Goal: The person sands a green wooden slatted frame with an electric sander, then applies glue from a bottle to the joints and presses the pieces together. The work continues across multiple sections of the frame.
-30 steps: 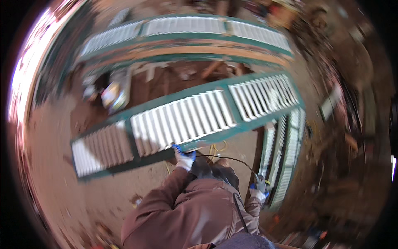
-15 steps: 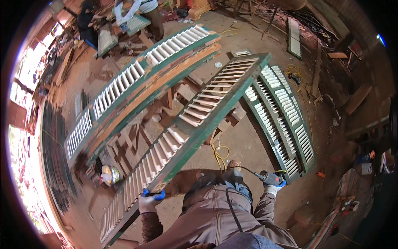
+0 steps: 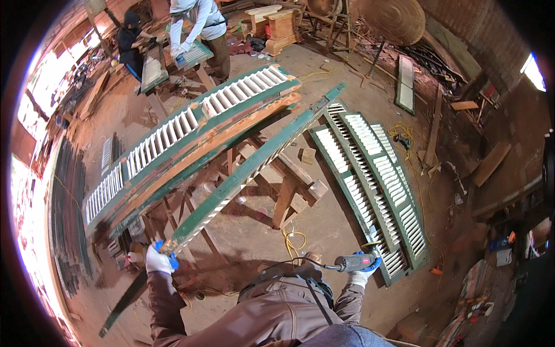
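No packages, labels, signs or screens to call out here.
Scanning the whole workshop floor now, from the sawhorses across to the brick wall, and nothing of that kind shows up clearly; a few small bright scraps lie low at the right edge, too small and blurred to tell what they are.

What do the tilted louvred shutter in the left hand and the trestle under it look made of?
Shutter: apparently wood with worn green paint on the frame, pale slats, bare brown showing at one edge. Trestle: seemingly raw, unpainted timber, visibly tan. The gloved left hand grips the shutter's lower end.
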